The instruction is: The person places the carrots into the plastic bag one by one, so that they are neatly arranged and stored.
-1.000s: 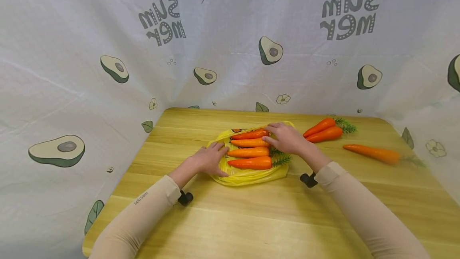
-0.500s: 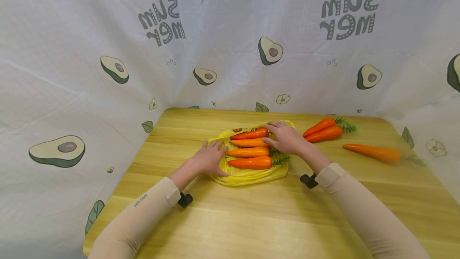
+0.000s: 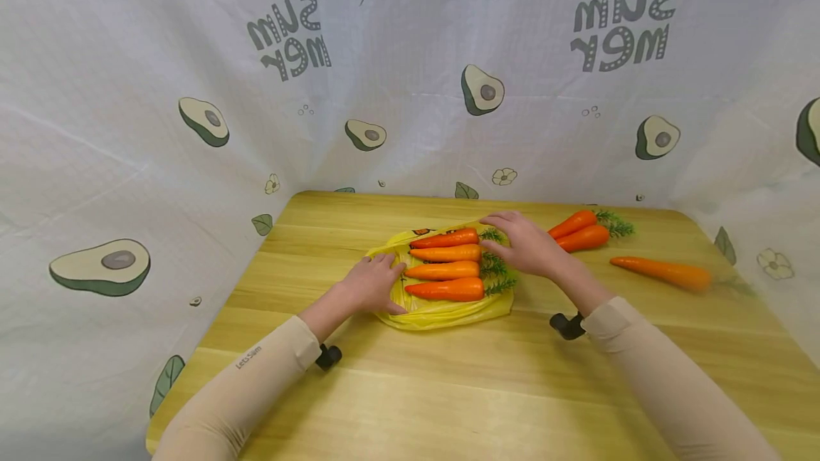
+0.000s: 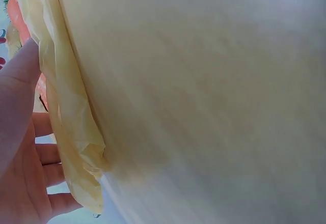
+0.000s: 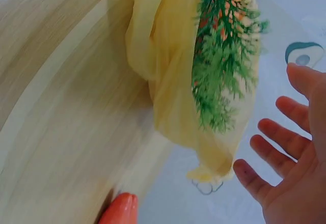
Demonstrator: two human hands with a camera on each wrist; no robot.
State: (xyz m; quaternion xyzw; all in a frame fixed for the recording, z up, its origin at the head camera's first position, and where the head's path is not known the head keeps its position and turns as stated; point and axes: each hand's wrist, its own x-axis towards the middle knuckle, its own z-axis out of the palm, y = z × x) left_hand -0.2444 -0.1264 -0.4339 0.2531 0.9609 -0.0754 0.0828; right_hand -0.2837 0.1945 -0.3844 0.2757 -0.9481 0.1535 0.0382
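Several orange carrots point(image 3: 443, 271) with green leafy tops point(image 3: 500, 284) lie side by side on a yellow plastic bag point(image 3: 448, 319), whose edges rise around them. At the bag's left end, my left hand point(image 3: 373, 283) rests with fingers spread near the carrot tips. In the left wrist view its thumb point(image 4: 25, 63) reaches behind the bag's folded edge, and the fingertips touch the plastic. My right hand point(image 3: 528, 246) hovers over the leafy end at the bag's right, holding nothing. The right wrist view shows its fingers point(image 5: 282, 142) spread apart, beside the bag and the green leaves.
Two more carrots point(image 3: 586, 237) lie at the back right of the wooden table point(image 3: 410, 390), partly behind my right hand. Another carrot point(image 3: 663, 271) lies farther right. A white curtain point(image 3: 410, 41) printed with avocados surrounds the table's back and sides.
My right hand has shifted right, off the carrots, baring more of their green tops. The left hand has hardly moved, and the carrots stay where they were.
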